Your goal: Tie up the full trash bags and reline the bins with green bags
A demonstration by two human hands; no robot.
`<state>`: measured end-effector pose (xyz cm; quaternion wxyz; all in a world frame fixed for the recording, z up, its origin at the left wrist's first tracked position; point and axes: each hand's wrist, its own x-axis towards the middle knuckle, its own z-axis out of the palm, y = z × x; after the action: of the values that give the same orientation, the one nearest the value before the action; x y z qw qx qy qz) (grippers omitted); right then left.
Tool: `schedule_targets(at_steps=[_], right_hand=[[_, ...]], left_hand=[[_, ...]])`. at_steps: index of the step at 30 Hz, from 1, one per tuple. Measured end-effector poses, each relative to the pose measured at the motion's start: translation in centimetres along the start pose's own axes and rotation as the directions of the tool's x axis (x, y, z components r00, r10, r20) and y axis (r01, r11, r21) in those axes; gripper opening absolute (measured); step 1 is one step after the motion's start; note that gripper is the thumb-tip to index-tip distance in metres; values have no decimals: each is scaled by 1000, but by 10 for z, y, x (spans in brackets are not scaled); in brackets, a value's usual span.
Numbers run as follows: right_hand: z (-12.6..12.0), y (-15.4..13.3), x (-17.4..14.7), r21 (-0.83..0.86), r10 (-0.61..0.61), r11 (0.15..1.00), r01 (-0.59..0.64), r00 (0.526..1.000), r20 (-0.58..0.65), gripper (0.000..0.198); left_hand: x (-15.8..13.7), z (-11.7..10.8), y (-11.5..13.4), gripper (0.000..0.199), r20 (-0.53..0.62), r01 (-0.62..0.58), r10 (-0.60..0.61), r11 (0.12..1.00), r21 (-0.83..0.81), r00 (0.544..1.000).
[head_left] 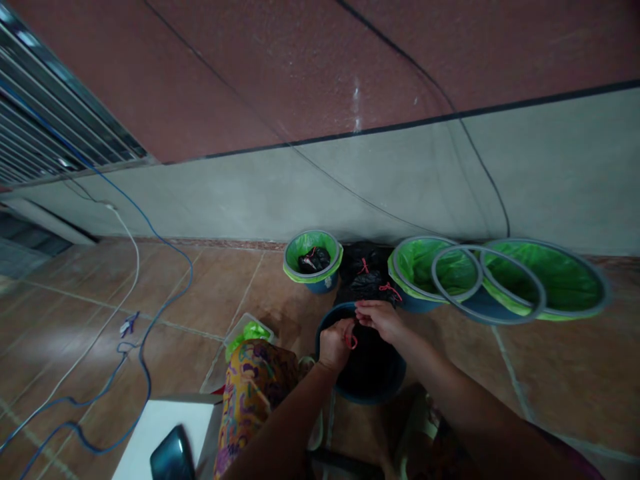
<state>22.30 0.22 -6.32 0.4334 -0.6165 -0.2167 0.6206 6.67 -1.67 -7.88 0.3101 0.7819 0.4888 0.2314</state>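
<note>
Both my hands are over a dark blue bin standing on the floor between my feet. Inside it is a black plastic bag, mostly dark and hard to make out. My left hand is closed around a red drawstring, which shows as a loop beside the fingers. Close by, at the bin's far rim, my right hand has its fingers pinched together. What lies between those fingertips is too small to tell. Just behind the bin, black bags tied with red strings lie against the wall.
A green-lined bin holding a tied black bag stands behind left. Further green-lined bins are at right, with a loose grey ring across them. At left are a tub of green plastic, a phone on a white box and a blue cable.
</note>
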Motion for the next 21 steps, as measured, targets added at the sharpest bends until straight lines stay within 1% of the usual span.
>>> schedule_targets(at_steps=[2,5,7,9,10,11,12,13,14,15,17,19,21], right_hand=[[-2,0,-1,54,37,998,-32,995,-90,12],[-6,1,2,6,22,1000,-21,979,-202,14],[-9,3,5,-21,9,1000,-15,965,-261,15],[-10,4,8,-23,14,999,-22,953,-302,16],[-10,4,8,-19,19,999,-27,948,-317,16],[-10,4,8,-15,22,999,-29,946,-323,17],[-10,3,8,-14,20,1000,-26,947,-319,16],[-9,1,6,-19,14,1000,-21,953,-304,16],[-8,-1,4,-33,2,999,-12,961,-278,15],[-7,-3,2,-53,-11,999,-3,969,-247,15],[-5,-8,-2,-111,-34,994,14,983,-179,15],[-4,-12,-7,-175,-50,984,31,993,-105,16],[-2,-15,-10,-234,-71,970,66,997,-13,18]], left_hand=[[-3,-4,0,24,6,88,-88,993,80,996],[-11,-10,0,22,50,186,-201,960,208,978],[-18,-13,-1,23,83,253,-284,928,272,955],[-24,-15,-2,24,107,323,-361,908,268,926],[-26,-16,-3,25,129,356,-388,910,213,913],[-27,-16,-3,27,159,390,-404,914,116,901],[-27,-16,-3,30,197,424,-413,906,-15,889],[-26,-16,-3,32,234,458,-417,873,-167,878],[-24,-16,-2,33,262,490,-421,810,-322,868],[-20,-15,-1,35,278,511,-429,726,-461,860],[-12,-13,2,39,295,516,-444,544,-661,846],[-2,-9,4,44,326,506,-443,387,-770,835],[7,-4,5,47,360,504,-437,276,-818,824]])
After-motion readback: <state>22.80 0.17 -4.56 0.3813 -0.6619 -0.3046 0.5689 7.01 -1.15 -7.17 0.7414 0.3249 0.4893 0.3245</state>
